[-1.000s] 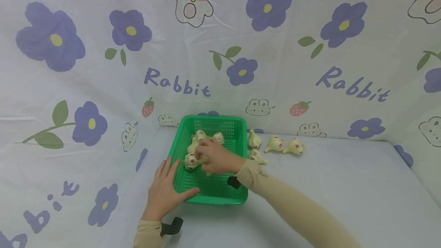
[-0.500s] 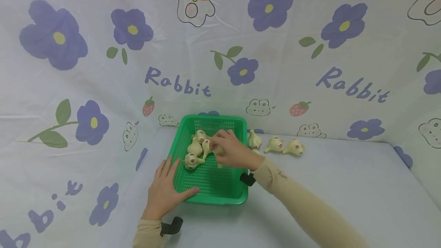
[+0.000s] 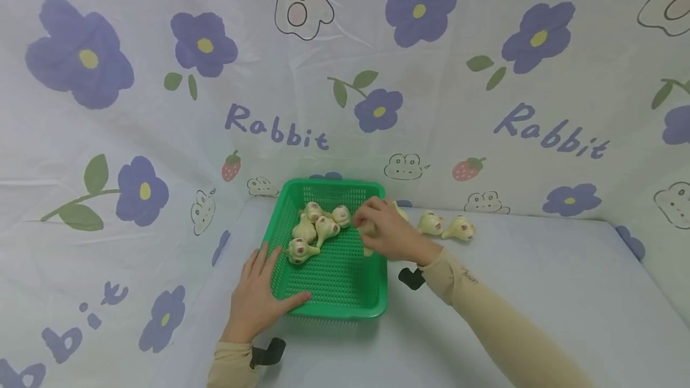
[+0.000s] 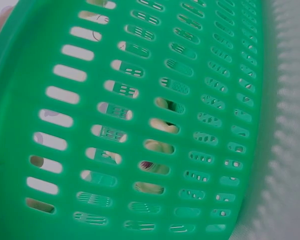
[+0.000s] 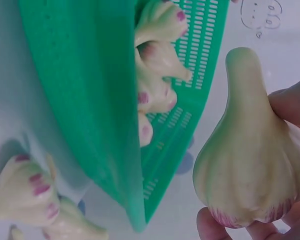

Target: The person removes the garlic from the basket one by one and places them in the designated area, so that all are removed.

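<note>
My right hand point(image 3: 393, 229) holds a garlic bulb point(image 5: 247, 160) between thumb and fingers, above the right rim of the green plastic basket point(image 3: 336, 314). In the right wrist view this bulb has its stem upward and purple marks at its base. My left hand point(image 3: 256, 298) rests on the basket's near left corner, its fingers spread along the left rim and thumb along the front one. Several garlic bulbs point(image 3: 303, 251) lie in the basket's left and back part. The left wrist view is filled by the slotted basket wall point(image 4: 20, 100).
To the right of the basket, more garlic bulbs point(image 3: 459, 229) lie on the white-covered table point(image 3: 512, 292); my right hand partly hides those nearest the basket. Behind the table hangs a white cloth point(image 3: 302, 82) printed with purple flowers and rabbits.
My right hand has moved right, from over the bulbs in the basket to its right rim, carrying a garlic bulb. The left hand has stayed on the basket.
</note>
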`<state>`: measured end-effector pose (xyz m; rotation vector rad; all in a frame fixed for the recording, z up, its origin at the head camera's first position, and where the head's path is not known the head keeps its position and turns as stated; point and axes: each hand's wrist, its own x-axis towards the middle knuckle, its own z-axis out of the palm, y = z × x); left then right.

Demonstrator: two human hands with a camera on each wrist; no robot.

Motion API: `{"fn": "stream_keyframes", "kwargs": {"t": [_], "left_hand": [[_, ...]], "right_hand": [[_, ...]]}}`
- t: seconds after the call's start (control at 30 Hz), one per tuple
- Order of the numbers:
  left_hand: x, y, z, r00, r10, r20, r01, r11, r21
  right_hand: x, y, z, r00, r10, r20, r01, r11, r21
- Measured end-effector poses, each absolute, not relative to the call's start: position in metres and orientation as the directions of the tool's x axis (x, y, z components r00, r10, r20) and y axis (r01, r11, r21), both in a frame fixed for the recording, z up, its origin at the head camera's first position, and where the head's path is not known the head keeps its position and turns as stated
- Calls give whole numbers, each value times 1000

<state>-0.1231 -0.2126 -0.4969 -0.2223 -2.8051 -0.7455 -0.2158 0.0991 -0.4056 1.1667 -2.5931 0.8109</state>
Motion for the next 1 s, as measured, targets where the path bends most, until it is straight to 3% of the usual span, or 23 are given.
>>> {"fn": "stream_keyframes", "kwargs": {"t": [0.73,1.0], "left_hand": [[-124,-213,-500,-955,92,283,223,853,472],[-123,-212,-499,-957,90,276,216,857,467]], "right_hand": [[-211,156,-411,-783,-490,384,-622,636,-456],[-211,175,-419,-804,-458,380,-590,693,-414]]}}
